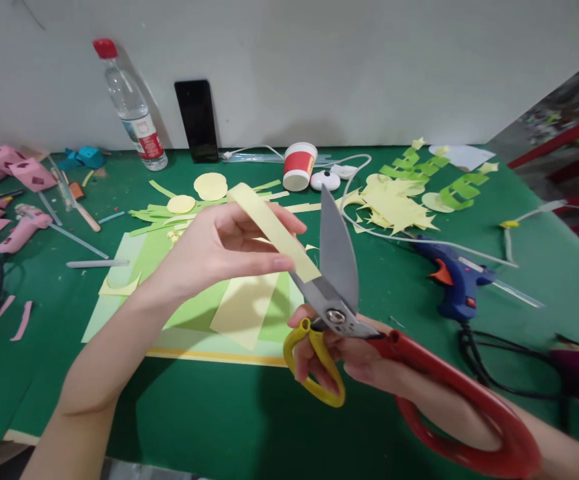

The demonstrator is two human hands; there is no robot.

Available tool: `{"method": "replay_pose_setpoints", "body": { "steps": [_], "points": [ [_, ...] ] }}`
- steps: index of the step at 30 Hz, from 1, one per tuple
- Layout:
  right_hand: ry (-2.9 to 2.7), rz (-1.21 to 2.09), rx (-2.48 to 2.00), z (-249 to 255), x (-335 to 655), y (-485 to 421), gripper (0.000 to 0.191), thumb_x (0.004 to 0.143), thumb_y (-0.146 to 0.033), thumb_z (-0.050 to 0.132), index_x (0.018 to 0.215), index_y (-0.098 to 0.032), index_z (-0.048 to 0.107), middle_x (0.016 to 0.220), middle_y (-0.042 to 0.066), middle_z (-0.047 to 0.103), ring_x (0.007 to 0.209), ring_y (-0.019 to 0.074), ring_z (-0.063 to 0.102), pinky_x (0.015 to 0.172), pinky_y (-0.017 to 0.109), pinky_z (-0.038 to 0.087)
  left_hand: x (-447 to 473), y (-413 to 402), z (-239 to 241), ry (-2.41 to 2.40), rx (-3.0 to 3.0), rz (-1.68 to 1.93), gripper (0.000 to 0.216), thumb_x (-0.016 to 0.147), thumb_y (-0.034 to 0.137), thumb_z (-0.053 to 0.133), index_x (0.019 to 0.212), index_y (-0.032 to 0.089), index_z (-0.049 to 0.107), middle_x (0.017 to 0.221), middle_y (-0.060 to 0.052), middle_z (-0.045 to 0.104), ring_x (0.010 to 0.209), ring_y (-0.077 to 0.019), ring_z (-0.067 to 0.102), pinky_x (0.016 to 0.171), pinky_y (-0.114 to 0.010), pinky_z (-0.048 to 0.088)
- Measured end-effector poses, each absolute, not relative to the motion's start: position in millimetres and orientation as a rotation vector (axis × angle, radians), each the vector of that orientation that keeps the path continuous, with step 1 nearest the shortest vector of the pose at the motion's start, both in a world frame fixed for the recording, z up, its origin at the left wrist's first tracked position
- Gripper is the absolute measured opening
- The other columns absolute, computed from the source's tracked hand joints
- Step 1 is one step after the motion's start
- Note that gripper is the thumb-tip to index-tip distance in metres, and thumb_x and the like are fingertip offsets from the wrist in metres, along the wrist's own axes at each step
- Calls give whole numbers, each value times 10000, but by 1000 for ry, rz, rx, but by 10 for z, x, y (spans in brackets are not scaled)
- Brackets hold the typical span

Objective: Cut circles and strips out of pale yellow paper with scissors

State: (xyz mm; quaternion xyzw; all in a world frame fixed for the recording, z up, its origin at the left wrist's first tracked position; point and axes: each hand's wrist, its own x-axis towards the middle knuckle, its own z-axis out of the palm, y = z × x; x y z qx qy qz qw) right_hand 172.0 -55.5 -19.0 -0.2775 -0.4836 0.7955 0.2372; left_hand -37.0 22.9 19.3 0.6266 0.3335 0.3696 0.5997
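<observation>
My left hand (219, 247) pinches a pale yellow paper strip (274, 230) between thumb and fingers. The strip slants down to the right, its far end curled over the fingers. In my right hand (369, 363) is a large pair of scissors (343, 267) with one red handle and one yellow handle. Their blades stand apart, one pointing up. The strip's lower end lies over the other blade, near the pivot. Beneath both hands lie stacked green and pale yellow paper sheets (199, 300). Part of my right hand is hidden by the red handle.
Yellow and green paper pieces (394, 200) lie along the back. A phone (196, 120), water bottle (136, 113) and paper cup (299, 167) stand by the wall. A blue glue gun (459, 277) with its cord lies right; pink paper shapes (4, 167) sit left.
</observation>
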Motion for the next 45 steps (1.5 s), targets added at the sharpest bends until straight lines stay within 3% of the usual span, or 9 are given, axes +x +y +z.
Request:
{"method": "replay_pose_setpoints", "body": {
  "steps": [6, 15, 19, 26, 30, 37, 45],
  "points": [
    [-1334, 2122, -838, -158, 1709, -559, 270, 864, -433, 456, 1103, -320, 509, 919, 37, 592, 770, 175, 517, 618, 294, 432, -375, 198, 180, 802, 1423, 943, 121, 709, 329, 706, 785, 235, 713, 791, 14, 718, 769, -157, 676, 684, -231, 548],
    [-1399, 2101, -836, -142, 1739, -580, 212, 858, -378, 471, 1038, -299, 551, 874, 33, 616, 721, 172, 519, 739, 341, 448, -370, 201, 200, 799, 1399, 844, 63, 671, 279, 739, 710, 230, 732, 765, 16, 725, 719, -153, 679, 666, -231, 561],
    [-1380, 2093, -863, -103, 1734, -587, 222, 862, -360, 469, 1057, -292, 549, 891, 45, 624, 755, 181, 538, 706, 334, 461, -349, 177, 208, 755, 1380, 733, 61, 677, 215, 736, 727, 251, 737, 714, 41, 719, 627, -96, 658, 588, -155, 535],
    [-1369, 2109, -893, -137, 1735, -584, 165, 859, -350, 465, 935, -268, 586, 875, 52, 603, 805, 201, 546, 581, 299, 449, -350, 152, 224, 802, 1389, 730, 70, 657, 201, 748, 715, 238, 738, 708, 29, 722, 633, -112, 667, 573, -156, 546],
    [-1377, 2131, -875, -158, 1725, -566, 205, 881, -367, 426, 859, -238, 583, 824, 47, 563, 684, 168, 483, 516, 276, 395, -346, 164, 222, 798, 1395, 734, 63, 664, 199, 743, 716, 236, 739, 706, 26, 723, 637, -112, 669, 569, -149, 548],
    [-1388, 2163, -867, -260, 1747, -601, 207, 911, -395, 387, 1040, -269, 489, 744, -1, 520, 587, 127, 409, 539, 272, 373, -360, 195, 212, 762, 1372, 713, 87, 678, 146, 727, 706, 229, 737, 694, 30, 720, 610, -89, 661, 565, -125, 543],
    [-1375, 2182, -887, -301, 1744, -614, 213, 912, -417, 389, 1002, -247, 481, 661, -32, 483, 513, 97, 386, 477, 239, 344, -384, 207, 193, 780, 1387, 689, 40, 676, 154, 730, 687, 192, 730, 676, 3, 716, 582, -105, 653, 549, -156, 550]
  ]
}}
